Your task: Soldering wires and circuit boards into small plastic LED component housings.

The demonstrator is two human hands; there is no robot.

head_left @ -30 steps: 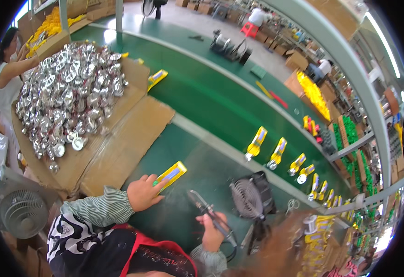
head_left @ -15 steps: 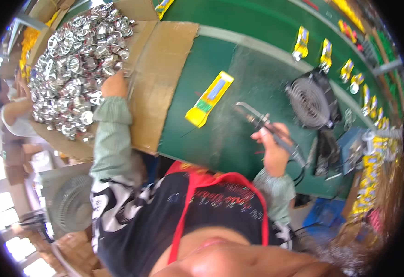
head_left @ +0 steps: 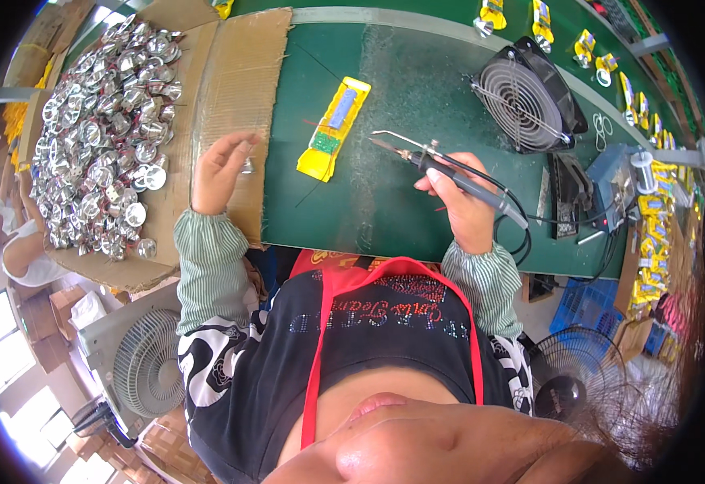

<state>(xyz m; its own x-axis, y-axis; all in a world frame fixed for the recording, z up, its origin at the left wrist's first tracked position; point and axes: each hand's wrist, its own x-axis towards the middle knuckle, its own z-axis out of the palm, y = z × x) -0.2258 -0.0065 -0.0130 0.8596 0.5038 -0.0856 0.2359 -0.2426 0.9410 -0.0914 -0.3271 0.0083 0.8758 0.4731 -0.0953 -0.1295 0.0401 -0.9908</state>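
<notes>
— Fingers of the right hand point(head_left: 467, 200): how are they set?
— Clamped around a black-handled soldering iron point(head_left: 449, 171), tip held above the green bench point(head_left: 384, 218).
— And the left hand point(head_left: 219, 171)?
— A small silver metal reflector cup point(head_left: 247, 167) is pinched over brown cardboard point(head_left: 235, 89), beside the yellow rectangular circuit holder point(head_left: 334, 127).

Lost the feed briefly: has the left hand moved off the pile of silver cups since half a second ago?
Yes. The left hand has come back from the silver cups onto the cardboard flap, toward the yellow part, with a small silver piece at its fingertips.
</notes>
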